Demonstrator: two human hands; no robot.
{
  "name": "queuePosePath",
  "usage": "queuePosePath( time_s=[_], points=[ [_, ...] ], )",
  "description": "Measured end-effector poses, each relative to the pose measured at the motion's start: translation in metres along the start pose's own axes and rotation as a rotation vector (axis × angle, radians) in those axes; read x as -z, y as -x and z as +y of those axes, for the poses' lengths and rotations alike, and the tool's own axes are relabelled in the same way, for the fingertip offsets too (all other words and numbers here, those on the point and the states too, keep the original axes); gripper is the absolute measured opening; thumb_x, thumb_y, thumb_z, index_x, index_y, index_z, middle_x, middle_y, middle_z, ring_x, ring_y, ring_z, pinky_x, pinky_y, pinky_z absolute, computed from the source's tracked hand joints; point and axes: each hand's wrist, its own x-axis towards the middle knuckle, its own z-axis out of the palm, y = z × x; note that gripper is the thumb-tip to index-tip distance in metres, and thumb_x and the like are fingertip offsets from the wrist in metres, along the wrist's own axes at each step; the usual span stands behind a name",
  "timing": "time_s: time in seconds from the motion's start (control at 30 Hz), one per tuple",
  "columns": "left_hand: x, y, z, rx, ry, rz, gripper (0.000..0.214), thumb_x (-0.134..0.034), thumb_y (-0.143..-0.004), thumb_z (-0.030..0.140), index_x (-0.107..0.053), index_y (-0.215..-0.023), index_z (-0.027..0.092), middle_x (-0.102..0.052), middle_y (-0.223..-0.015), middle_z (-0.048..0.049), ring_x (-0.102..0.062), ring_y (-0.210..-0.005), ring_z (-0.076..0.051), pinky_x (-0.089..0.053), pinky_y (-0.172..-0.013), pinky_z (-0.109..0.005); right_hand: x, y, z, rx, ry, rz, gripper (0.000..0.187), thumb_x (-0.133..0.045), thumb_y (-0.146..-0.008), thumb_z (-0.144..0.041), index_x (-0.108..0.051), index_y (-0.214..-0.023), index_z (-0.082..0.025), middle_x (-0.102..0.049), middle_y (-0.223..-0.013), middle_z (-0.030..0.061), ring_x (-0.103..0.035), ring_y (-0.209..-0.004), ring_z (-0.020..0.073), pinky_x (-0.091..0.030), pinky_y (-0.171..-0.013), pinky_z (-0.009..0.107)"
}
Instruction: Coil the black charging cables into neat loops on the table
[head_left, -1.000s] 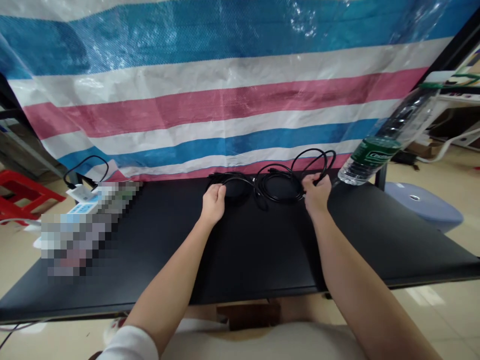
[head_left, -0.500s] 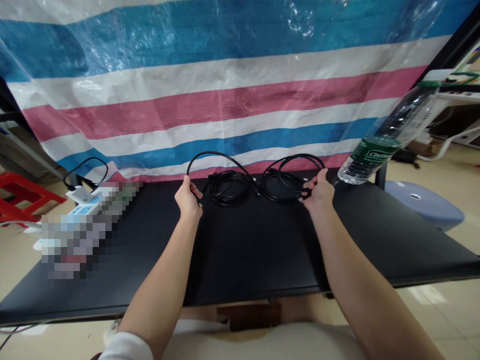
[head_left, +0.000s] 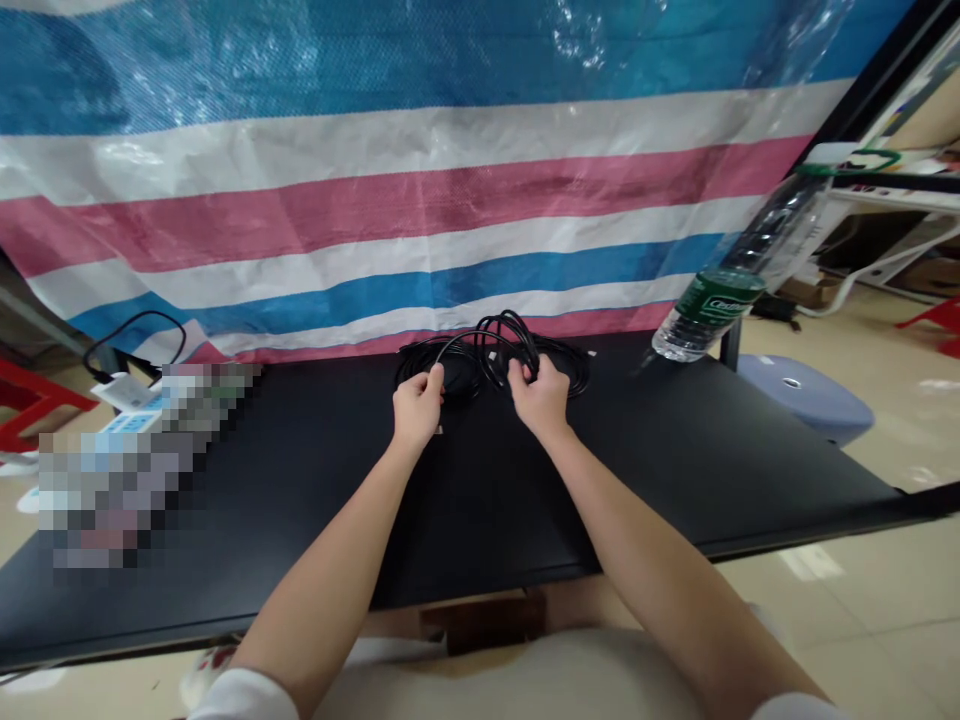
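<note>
A black cable (head_left: 466, 333) runs in an arc between my two hands, above the black table. My left hand (head_left: 418, 405) is closed on one stretch of it near the cable's end. Gathered loops of the same cable are gripped in my right hand (head_left: 541, 390), standing up over the table. Behind my left hand lies a coiled black cable (head_left: 461, 385). Another coil (head_left: 576, 366) lies behind my right hand, partly hidden by the hand and the held loops.
A striped plastic sheet (head_left: 420, 235) hangs behind the black table (head_left: 480, 510). At the right a water bottle (head_left: 712, 300) hangs tilted, near a blue stool (head_left: 806, 395). A white charger (head_left: 126, 392) and power strip stand left, beside a blurred-out patch.
My hands have come closer together, the right one moving left with its loops. The cable arc between them has become shorter. The view has shifted slightly to the right.
</note>
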Motion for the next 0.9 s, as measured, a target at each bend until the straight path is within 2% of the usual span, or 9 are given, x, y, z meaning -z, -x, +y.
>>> queuePosePath(
  time_s=[0.07, 0.17, 0.33, 0.4, 0.5, 0.6, 0.7, 0.8, 0.9],
  points=[
    [-0.001, -0.002, -0.004, -0.012, 0.045, -0.029, 0.039, -0.056, -0.077, 0.05, -0.052, -0.053, 0.02, -0.047, -0.047, 0.0035, -0.045, -0.047, -0.01, -0.037, -0.05, -0.024, 0.004, -0.006, 0.0, -0.089, -0.024, 0.056, 0.033, -0.056, -0.075, -0.051, -0.041, -0.059, -0.026, -0.05, -0.052, -0.0019, -0.055, -0.057, 0.0172, -0.046, -0.063, 0.032],
    [-0.003, -0.002, -0.01, -0.107, 0.151, -0.035, 0.037, -0.06, -0.073, 0.056, -0.059, -0.073, 0.019, -0.055, -0.059, 0.0023, -0.049, -0.053, -0.011, -0.041, -0.054, -0.025, 0.011, -0.012, -0.001, -0.209, -0.252, 0.058, 0.043, -0.054, -0.074, -0.061, -0.04, -0.055, -0.026, -0.038, -0.042, -0.0054, -0.043, -0.044, 0.0133, -0.038, -0.047, 0.028],
    [-0.006, 0.008, -0.013, -0.394, 0.223, -0.154, 0.062, -0.072, -0.06, 0.061, -0.063, -0.104, 0.018, -0.065, -0.101, -0.0088, -0.063, -0.087, -0.021, -0.05, -0.077, -0.034, 0.013, -0.007, -0.022, -0.259, -0.728, -0.227, 0.059, -0.066, -0.065, -0.066, -0.027, -0.045, -0.026, -0.023, -0.033, -0.0093, -0.021, -0.032, 0.0062, -0.022, -0.035, 0.024],
    [-0.008, 0.01, -0.01, -0.375, 0.347, -0.191, 0.064, -0.072, -0.06, 0.063, -0.062, -0.105, 0.019, -0.067, -0.106, -0.0106, -0.064, -0.097, -0.024, -0.051, -0.084, -0.037, 0.01, -0.006, -0.034, -0.316, -0.823, -0.32, 0.061, -0.068, -0.064, -0.065, -0.026, -0.045, -0.026, -0.022, -0.033, -0.0096, -0.021, -0.032, 0.0061, -0.023, -0.035, 0.024],
    [-0.008, 0.007, -0.005, -0.145, 0.523, -0.229, 0.052, -0.068, -0.066, 0.061, -0.062, -0.093, 0.017, -0.069, -0.077, -0.0061, -0.068, -0.072, -0.021, -0.055, -0.067, -0.034, -0.002, -0.008, -0.045, -0.409, -0.875, -0.408, 0.058, -0.066, -0.064, -0.065, -0.027, -0.047, -0.026, -0.025, -0.034, -0.009, -0.025, -0.033, 0.0074, -0.025, -0.036, 0.024],
    [-0.003, -0.003, -0.001, 0.057, 0.566, -0.082, 0.04, -0.065, -0.07, 0.055, -0.056, -0.08, 0.018, -0.056, -0.051, 0.0034, -0.056, -0.042, -0.015, -0.046, -0.044, -0.026, -0.023, -0.015, -0.051, -0.448, -0.746, -0.416, 0.054, -0.062, -0.07, -0.065, -0.033, -0.047, -0.025, -0.034, -0.037, -0.0064, -0.034, -0.039, 0.0086, -0.033, -0.043, 0.024],
    [0.005, -0.017, -0.003, 0.097, 0.545, 0.147, 0.033, -0.065, -0.071, 0.048, -0.053, -0.082, 0.019, -0.056, -0.055, 0.0047, -0.056, -0.043, -0.012, -0.045, -0.046, -0.024, -0.05, -0.027, -0.055, -0.403, -0.419, -0.395, 0.052, -0.052, -0.082, -0.06, -0.042, -0.047, -0.023, -0.045, -0.045, -0.0022, -0.047, -0.049, 0.0118, -0.042, -0.057, 0.026],
    [0.015, -0.026, -0.007, 0.082, 0.339, 0.289, 0.028, -0.062, -0.075, 0.041, -0.058, -0.092, 0.019, -0.067, -0.076, -0.0033, -0.068, -0.073, -0.02, -0.054, -0.072, -0.034, -0.075, -0.042, -0.054, -0.359, -0.079, -0.447, 0.048, -0.043, -0.089, -0.055, -0.055, -0.057, -0.021, -0.061, -0.066, 0.0056, -0.062, -0.078, 0.022, -0.046, -0.077, 0.034],
    [0.022, -0.027, -0.007, 0.157, -0.131, 0.299, 0.031, -0.06, -0.077, 0.038, -0.064, -0.101, 0.019, -0.069, -0.11, -0.0147, -0.059, -0.116, -0.034, -0.043, -0.1, -0.051, -0.091, -0.05, -0.046, -0.312, 0.223, -0.507, 0.045, -0.04, -0.091, -0.052, -0.067, -0.08, -0.018, -0.067, -0.095, 0.0141, -0.057, -0.106, 0.0331, -0.042, -0.09, 0.047]
  ],
)
